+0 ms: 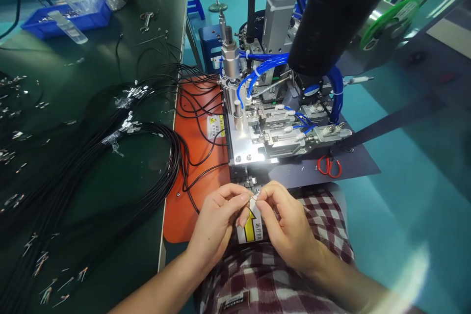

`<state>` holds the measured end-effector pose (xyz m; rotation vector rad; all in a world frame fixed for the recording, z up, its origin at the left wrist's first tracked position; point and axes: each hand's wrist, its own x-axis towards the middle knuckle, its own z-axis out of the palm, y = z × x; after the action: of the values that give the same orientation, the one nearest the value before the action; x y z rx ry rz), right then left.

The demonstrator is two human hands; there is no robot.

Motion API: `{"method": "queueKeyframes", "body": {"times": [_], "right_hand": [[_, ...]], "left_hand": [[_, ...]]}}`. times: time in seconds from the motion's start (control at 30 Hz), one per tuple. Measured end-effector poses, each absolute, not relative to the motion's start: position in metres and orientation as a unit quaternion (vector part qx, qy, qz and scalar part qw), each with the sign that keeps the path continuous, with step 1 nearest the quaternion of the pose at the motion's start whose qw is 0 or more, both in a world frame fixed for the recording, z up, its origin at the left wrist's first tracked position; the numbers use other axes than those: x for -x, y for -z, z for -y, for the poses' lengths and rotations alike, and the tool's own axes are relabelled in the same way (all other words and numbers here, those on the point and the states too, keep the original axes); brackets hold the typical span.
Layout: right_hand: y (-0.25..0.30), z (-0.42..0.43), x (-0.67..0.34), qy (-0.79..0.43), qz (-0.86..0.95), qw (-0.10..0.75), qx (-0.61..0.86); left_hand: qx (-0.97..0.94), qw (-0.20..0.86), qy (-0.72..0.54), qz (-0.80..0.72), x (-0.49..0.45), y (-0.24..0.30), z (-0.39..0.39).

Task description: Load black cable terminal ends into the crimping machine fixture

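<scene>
At the front edge of the machine, my left hand (219, 221) and my right hand (289, 225) nearly meet. Both are pinched around thin wires (254, 197), whose tips barely show between the fingers. A black cable (192, 202) runs up to the left hand, and its end is hidden by the palm. Just beyond the fingertips is a small metal fixture (251, 181) of the machine (253, 142). Under the hands lies a white label with a yellow arrow (250, 229).
Bundles of black cable (172, 157) lie across the green table (140, 255) and the orange board (209, 181). Red-handled scissors (329, 167) rest on the grey plate at the right. A blue tray (99, 15) stands at the back left. A black tube (324, 24) hangs over the machine.
</scene>
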<state>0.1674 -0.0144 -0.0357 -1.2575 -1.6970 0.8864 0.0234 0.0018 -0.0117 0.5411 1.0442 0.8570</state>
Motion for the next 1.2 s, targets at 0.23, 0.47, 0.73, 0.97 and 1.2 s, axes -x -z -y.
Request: {"method": "queueKeyframes", "body": {"times": [0.23,0.47,0.73,0.97,1.2], "right_hand": [[0.026,0.009,-0.176,-0.230,0.756,0.353,0.501],[-0.006,-0.011,-0.194,-0.374,0.753,0.219,0.496],[-0.005,-0.049,-0.204,-0.803,0.480,0.131,0.329],[-0.010,-0.061,-0.199,-0.855,0.413,0.102,0.298],[0.004,-0.056,-0.199,-0.834,0.464,0.135,0.266]], "left_hand": [[-0.286,0.729,-0.375,-0.496,-0.023,0.012,0.000],[-0.351,0.698,-0.355,-0.513,-0.019,0.012,0.004],[-0.362,0.739,-0.377,-0.425,-0.016,0.005,-0.003],[-0.362,0.765,-0.372,-0.382,-0.011,0.002,-0.008],[-0.392,0.748,-0.374,-0.384,-0.009,0.001,-0.009]]}}
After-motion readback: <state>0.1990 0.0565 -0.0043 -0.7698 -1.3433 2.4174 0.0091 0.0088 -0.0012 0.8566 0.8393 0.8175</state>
